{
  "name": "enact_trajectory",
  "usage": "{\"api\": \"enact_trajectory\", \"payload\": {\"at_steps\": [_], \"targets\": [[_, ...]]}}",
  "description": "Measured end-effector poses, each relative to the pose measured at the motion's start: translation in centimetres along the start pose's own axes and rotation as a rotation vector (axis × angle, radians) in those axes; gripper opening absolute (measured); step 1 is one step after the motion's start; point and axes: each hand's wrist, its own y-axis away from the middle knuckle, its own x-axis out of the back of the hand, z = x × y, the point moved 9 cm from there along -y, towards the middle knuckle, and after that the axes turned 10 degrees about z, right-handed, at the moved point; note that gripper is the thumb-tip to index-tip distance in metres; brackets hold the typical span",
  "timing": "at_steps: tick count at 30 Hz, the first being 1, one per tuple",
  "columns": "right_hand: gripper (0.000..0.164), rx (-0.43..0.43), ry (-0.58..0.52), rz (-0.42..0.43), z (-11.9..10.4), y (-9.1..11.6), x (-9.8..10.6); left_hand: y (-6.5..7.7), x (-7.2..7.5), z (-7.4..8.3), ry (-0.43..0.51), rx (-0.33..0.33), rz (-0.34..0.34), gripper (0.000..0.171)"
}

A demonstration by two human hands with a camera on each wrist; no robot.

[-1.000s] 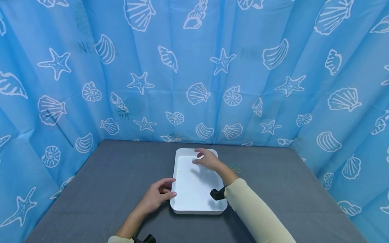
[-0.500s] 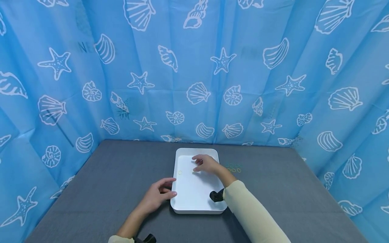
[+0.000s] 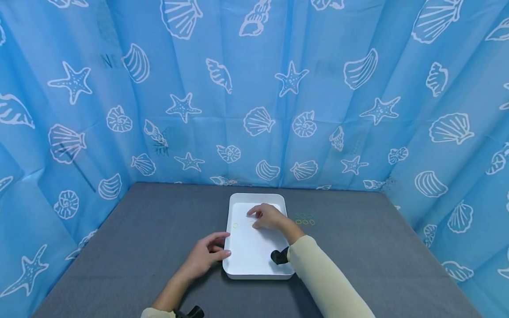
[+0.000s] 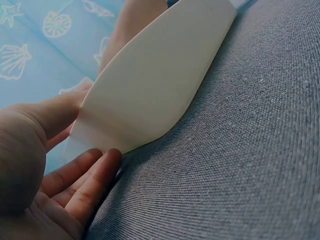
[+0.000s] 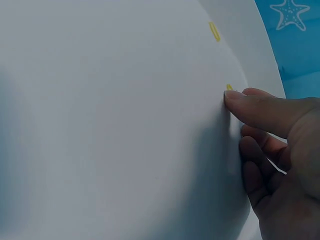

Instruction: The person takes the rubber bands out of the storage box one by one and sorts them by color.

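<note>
A white rectangular tray point(image 3: 258, 251) stands on the grey cloth. My left hand point(image 3: 204, 256) grips its left side, the thumb over the rim and fingertips against the outer wall point(image 4: 150, 75). Inside the tray, my right hand point(image 3: 269, 217) reaches low over the floor with thumb and index finger apart. Between them lies a thin yellow ring point(image 3: 251, 223), like a small rubber band; in the right wrist view the thumb tip is right at this ring point(image 5: 229, 87) and covers part of it. Another yellow ring point(image 3: 235, 225) lies nearer the left wall.
On the cloth right of the tray lie several thin rings, a green row point(image 3: 304, 216) behind a yellow row point(image 3: 305, 222). A blue curtain point(image 3: 258, 97) with white shell prints hangs behind the table point(image 3: 179, 207). Each wrist bears a black device point(image 3: 280, 256).
My right hand has come down from near the tray's far wall toward the middle, to the yellow ring there. The left hand stays at the tray's side.
</note>
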Motion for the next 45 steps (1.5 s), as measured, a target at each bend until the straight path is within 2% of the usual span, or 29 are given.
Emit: {"api": "enact_trajectory", "payload": {"at_steps": [5,11,16,22,37,45], "targets": [[0.019,-0.001,-0.003,0.004,-0.1,-0.1,0.1,0.1,0.0,0.1,0.000,0.013,0.003,0.052],[0.010,0.006,0.014,0.004,-0.2,0.0,-0.1,0.1,0.0,0.1,-0.006,0.018,0.006,0.051],[0.014,-0.013,0.036,-0.005,-0.1,0.0,-0.2,0.0,0.0,0.1,-0.004,0.027,0.003,0.051],[0.013,-0.006,0.020,0.001,-0.3,0.2,0.0,0.0,0.1,0.1,-0.008,0.021,0.009,0.050],[0.011,-0.085,-0.049,0.011,0.2,0.2,0.3,-0.1,0.0,-0.2,0.004,0.006,-0.001,0.051],[0.010,-0.081,-0.050,0.016,-0.1,0.5,1.0,-0.1,0.0,-0.3,0.010,-0.002,0.000,0.051]]}}
